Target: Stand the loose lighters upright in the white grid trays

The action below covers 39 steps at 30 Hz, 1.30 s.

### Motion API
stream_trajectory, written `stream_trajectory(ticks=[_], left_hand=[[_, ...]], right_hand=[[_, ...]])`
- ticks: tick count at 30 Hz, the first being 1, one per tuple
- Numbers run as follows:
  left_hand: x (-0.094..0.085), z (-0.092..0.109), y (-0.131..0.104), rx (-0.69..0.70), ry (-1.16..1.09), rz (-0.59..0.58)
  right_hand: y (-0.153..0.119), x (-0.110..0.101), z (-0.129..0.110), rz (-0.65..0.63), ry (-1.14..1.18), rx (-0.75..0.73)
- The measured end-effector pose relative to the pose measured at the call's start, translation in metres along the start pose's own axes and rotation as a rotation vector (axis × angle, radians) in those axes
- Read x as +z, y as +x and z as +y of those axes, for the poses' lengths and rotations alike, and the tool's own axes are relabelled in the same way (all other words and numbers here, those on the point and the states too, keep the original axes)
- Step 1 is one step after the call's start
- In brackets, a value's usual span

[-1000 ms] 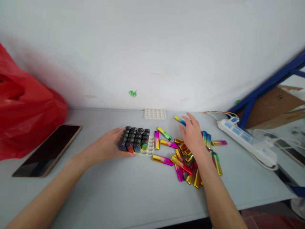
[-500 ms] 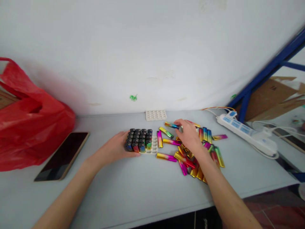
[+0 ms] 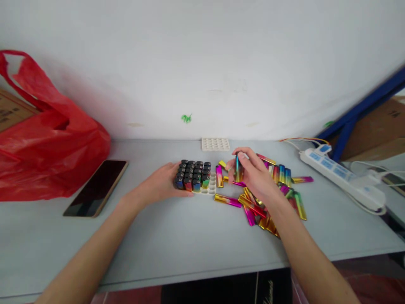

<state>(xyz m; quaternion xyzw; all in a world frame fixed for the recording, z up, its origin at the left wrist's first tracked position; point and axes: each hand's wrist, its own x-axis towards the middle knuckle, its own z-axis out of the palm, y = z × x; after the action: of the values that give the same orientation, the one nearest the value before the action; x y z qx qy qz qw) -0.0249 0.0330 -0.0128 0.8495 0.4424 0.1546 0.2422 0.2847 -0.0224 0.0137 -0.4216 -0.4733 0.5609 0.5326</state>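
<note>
My right hand [image 3: 257, 175] pinches the blue-gold lighter [image 3: 238, 169], turned upright since lying sideways, right of the white tray [image 3: 212, 182]; my left hand [image 3: 160, 184] stays clasped around the tray's left side.

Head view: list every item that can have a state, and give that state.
Left hand: curled around one side of the front tray
Right hand: gripping the held piece
Held piece: raised, roughly upright
Front tray: partly filled
Black-topped pieces: standing in rows
Back tray: empty
Loose pieces: lying scattered and heaped
Phone: flat, screen dark
Power strip: at least one plug in; power unclear
</note>
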Motion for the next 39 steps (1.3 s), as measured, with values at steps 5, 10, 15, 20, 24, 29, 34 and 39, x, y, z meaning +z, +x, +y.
stream_trajectory(ticks=[5,10,15,20,24,29,34,39], left_hand=[[-0.001,0.003,0.001,-0.001,-0.007,-0.037],[-0.003,0.005,0.001,0.027,0.009,-0.049],[-0.002,0.004,0.002,0.054,0.005,-0.043],[-0.001,0.0,0.001,0.048,-0.002,-0.026],[-0.001,0.0,0.001,0.017,0.001,-0.017],[-0.002,0.001,0.003,0.013,-0.006,-0.02],[0.0,-0.003,0.003,0.014,0.005,-0.011],[-0.001,-0.003,0.002,0.011,-0.014,-0.026]], right_hand=[[-0.013,0.023,0.005,-0.11,-0.379,-0.037],[-0.018,0.036,0.009,-0.065,-0.829,-0.236],[-0.018,0.038,0.013,0.019,-0.939,-0.305],[-0.016,0.034,0.015,0.049,-0.909,-0.304],[-0.014,0.033,0.016,0.086,-0.892,-0.298],[-0.012,0.034,0.017,0.11,-0.88,-0.267],[-0.011,0.032,0.015,0.144,-0.871,-0.245],[-0.011,0.031,0.012,0.152,-0.853,-0.21]])
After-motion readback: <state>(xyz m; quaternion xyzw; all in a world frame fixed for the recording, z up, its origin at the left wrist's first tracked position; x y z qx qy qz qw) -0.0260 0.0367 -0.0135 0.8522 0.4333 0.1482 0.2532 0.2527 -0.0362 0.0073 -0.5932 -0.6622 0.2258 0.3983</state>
